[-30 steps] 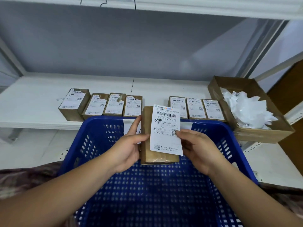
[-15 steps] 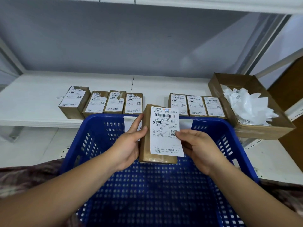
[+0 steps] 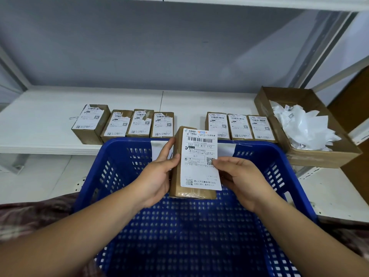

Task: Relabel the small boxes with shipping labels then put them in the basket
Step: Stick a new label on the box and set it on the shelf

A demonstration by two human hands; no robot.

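Note:
I hold a small brown cardboard box (image 3: 177,188) above the blue plastic basket (image 3: 199,232). My left hand (image 3: 157,176) grips its left side, thumb on the front face. A white shipping label (image 3: 199,156) lies on the box front, and its right edge overhangs the box. My right hand (image 3: 237,178) pinches that right edge of the label near the QR code. The basket's floor below shows no boxes.
On the white shelf (image 3: 40,124) behind the basket stand several small boxes with torn labels (image 3: 123,124) at left and three labelled boxes (image 3: 237,126) at right. An open carton of crumpled label backing paper (image 3: 303,126) sits at far right.
The box and label have shifted slightly within my hands; both hands keep their hold. The label sits a little flatter on the box.

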